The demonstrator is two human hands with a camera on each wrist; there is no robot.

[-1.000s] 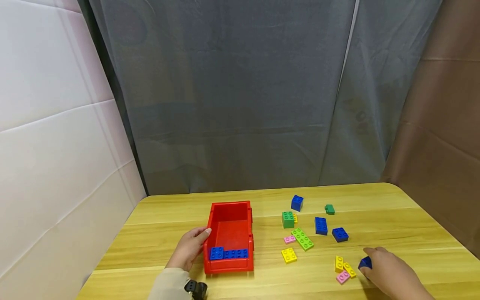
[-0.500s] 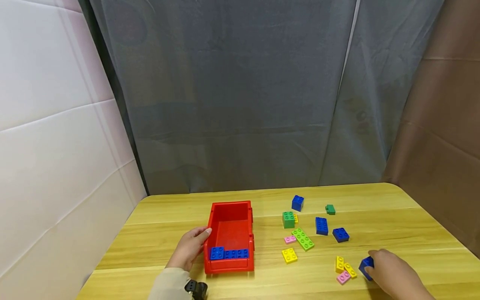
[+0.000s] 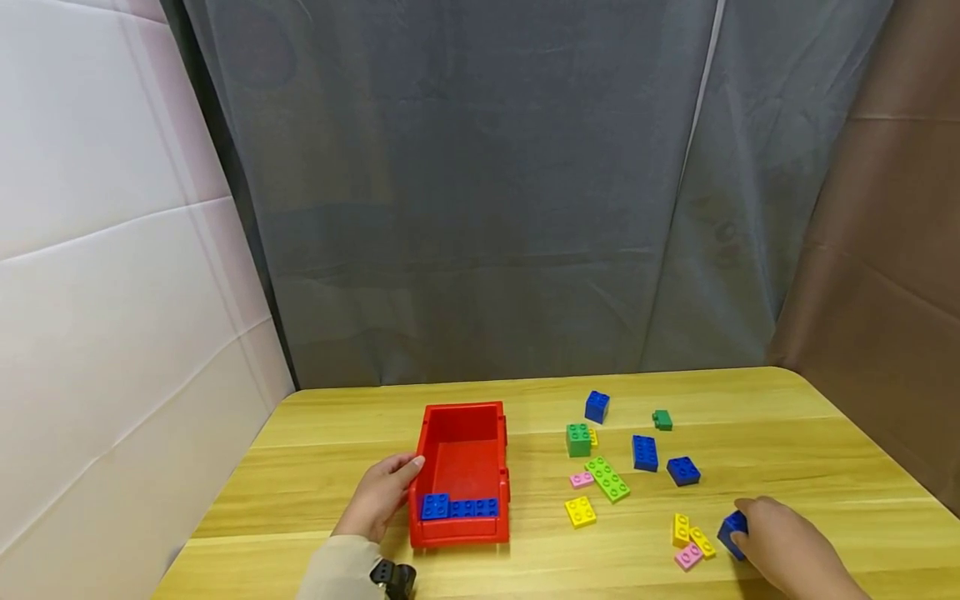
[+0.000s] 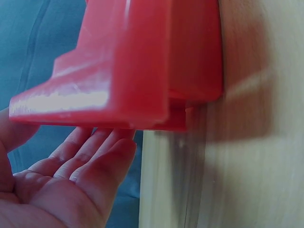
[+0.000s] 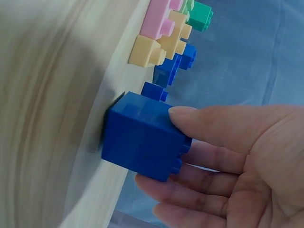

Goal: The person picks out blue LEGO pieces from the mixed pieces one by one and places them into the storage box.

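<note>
A red plastic bin [image 3: 463, 467] stands on the table's left half, with several blue bricks [image 3: 459, 507] along the near end inside. My left hand [image 3: 381, 493] holds its left rim, the thumb over the edge and the fingers on the outside, as the left wrist view shows [image 4: 71, 180]. At the right, my right hand [image 3: 787, 542] pinches a blue toy brick [image 3: 732, 535] between thumb and fingers. In the right wrist view this brick [image 5: 142, 135] is close to the tabletop, its studs turned toward the palm; whether it touches the wood I cannot tell.
Left of the right hand lie two yellow bricks [image 3: 680, 530] and a pink one [image 3: 688, 557]. Farther back are more blue bricks [image 3: 645, 452], green bricks [image 3: 578, 440], a lime brick [image 3: 607, 479] and a yellow square brick [image 3: 581, 512]. A grey curtain [image 3: 480, 208] hangs behind the table.
My right hand has shifted slightly right and its fingers have settled on the blue brick, more of which now shows. The left hand and bin stay in place.
</note>
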